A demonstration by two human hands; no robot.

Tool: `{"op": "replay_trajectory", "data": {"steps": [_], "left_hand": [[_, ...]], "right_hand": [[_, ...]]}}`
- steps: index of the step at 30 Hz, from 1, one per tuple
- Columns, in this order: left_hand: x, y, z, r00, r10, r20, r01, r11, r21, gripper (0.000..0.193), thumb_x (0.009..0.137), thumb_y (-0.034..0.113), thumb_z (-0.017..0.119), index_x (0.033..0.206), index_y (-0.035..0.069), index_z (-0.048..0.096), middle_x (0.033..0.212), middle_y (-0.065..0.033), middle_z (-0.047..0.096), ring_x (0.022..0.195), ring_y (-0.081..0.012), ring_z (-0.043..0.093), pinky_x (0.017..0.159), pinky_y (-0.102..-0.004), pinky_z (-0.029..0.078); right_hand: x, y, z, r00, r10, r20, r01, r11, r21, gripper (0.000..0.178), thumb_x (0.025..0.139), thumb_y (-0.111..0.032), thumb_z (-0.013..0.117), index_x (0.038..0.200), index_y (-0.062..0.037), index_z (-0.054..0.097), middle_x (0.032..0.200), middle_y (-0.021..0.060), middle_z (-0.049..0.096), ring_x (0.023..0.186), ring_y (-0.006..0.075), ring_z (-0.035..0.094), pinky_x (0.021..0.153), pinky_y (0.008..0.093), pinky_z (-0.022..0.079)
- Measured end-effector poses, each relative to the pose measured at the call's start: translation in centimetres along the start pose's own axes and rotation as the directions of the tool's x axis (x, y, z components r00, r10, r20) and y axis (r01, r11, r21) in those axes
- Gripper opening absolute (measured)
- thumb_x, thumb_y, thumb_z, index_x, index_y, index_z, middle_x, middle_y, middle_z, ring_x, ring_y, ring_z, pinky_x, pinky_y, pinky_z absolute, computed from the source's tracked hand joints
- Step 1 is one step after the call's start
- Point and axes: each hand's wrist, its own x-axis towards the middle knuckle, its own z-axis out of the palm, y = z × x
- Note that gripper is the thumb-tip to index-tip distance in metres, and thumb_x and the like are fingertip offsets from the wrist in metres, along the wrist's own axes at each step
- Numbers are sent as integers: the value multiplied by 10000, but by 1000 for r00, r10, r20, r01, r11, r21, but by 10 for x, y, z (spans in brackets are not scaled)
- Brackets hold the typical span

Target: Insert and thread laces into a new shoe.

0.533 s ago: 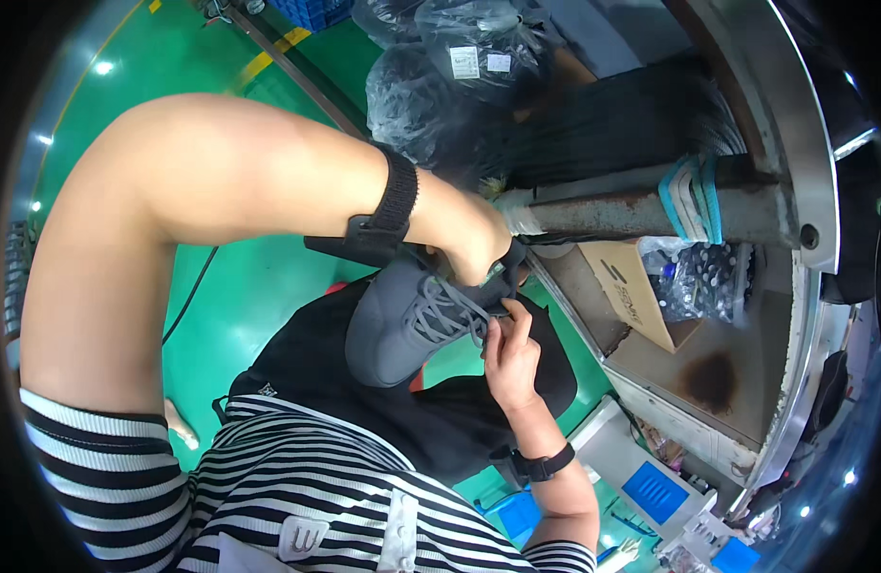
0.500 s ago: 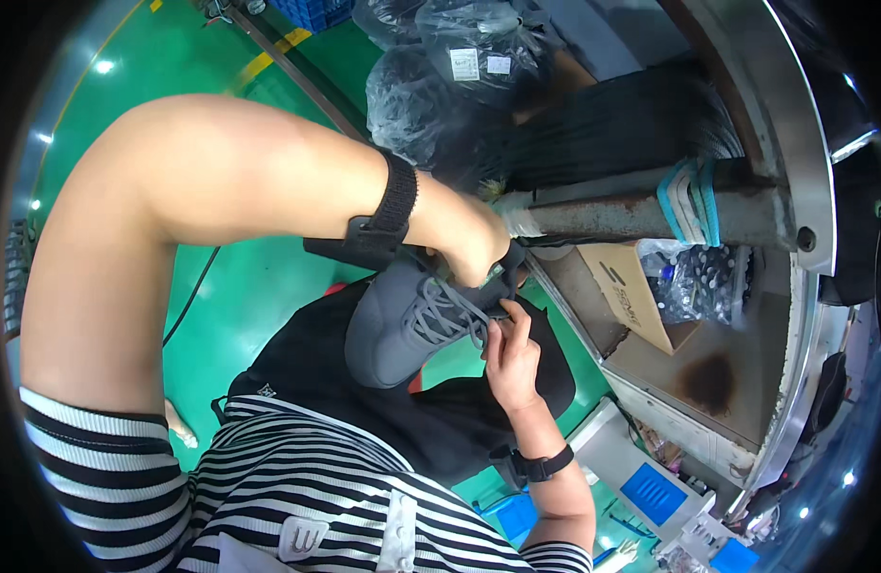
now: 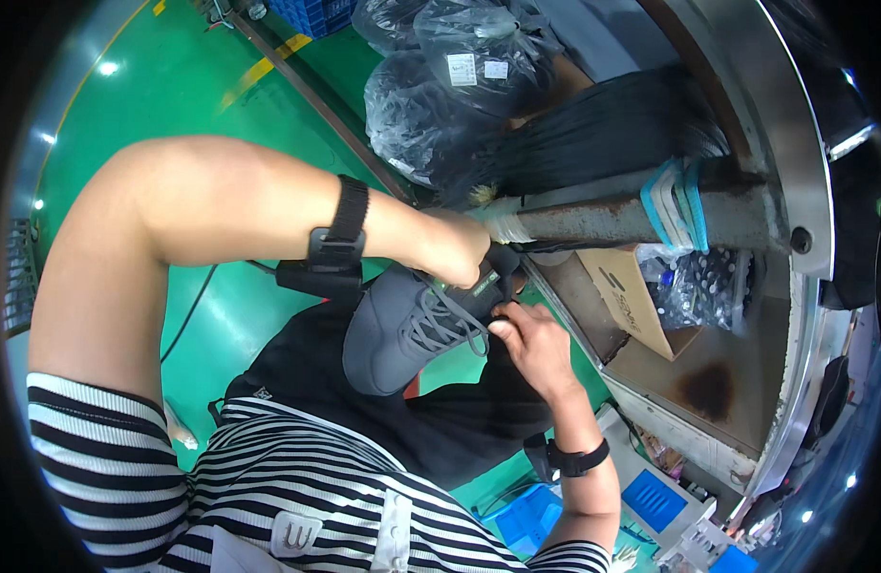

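A dark grey lace-up shoe (image 3: 388,339) is held above my lap, its toe toward me and its laces to the right. My left hand (image 3: 462,250) reaches over from the left and is closed at the far side of the shoe's opening, by the tongue; its fingertips are hidden. From the right, my right hand (image 3: 538,351) pinches the dark collar edge of the shoe between thumb and fingers. A black strap with a small device circles each of my wrists.
A rusty metal bar (image 3: 593,218) wrapped with a teal band runs just beyond my hands. Right of it, a metal shelf (image 3: 737,382) holds a cardboard box (image 3: 627,301) and bagged small parts (image 3: 703,291). Clear bags (image 3: 421,119) of dark goods lie farther off.
My left hand has shifted slightly left and turned, uncovering more of the tongue. My right hand has moved a little right and down along the collar, and the shoe has tilted slightly.
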Motion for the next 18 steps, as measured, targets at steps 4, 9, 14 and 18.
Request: {"op": "replay_trajectory", "data": {"steps": [4,9,14,18], "left_hand": [[4,-6,-12,980,155,123,-155,988,-11,310,755,293,740,812,-10,712,775,-153,693,729,-287,656,662,-404,490],[12,31,-11,973,-20,232,-114,828,550,335,696,278,749,826,-27,702,831,-199,689,822,-356,671,736,-434,526],[4,26,-5,995,42,86,-79,868,490,309,731,278,734,787,-23,689,765,-170,676,733,-302,663,657,-405,507],[10,-21,10,994,92,-50,-104,917,-384,270,884,243,670,743,14,668,700,-45,643,696,-104,557,613,-305,412]], "right_hand": [[9,2,4,997,-24,-67,31,995,100,135,830,-235,692,788,-109,717,878,112,569,814,295,600,722,406,489],[23,3,9,953,194,232,-274,876,396,142,872,-114,662,824,19,677,846,79,559,782,173,589,707,291,461],[21,-35,-17,958,218,-188,25,588,808,166,895,-132,645,801,2,674,796,40,523,748,129,503,682,278,413],[14,-34,4,843,251,-476,121,772,623,119,911,-83,607,978,-11,676,884,42,543,831,124,520,762,256,433]]}}
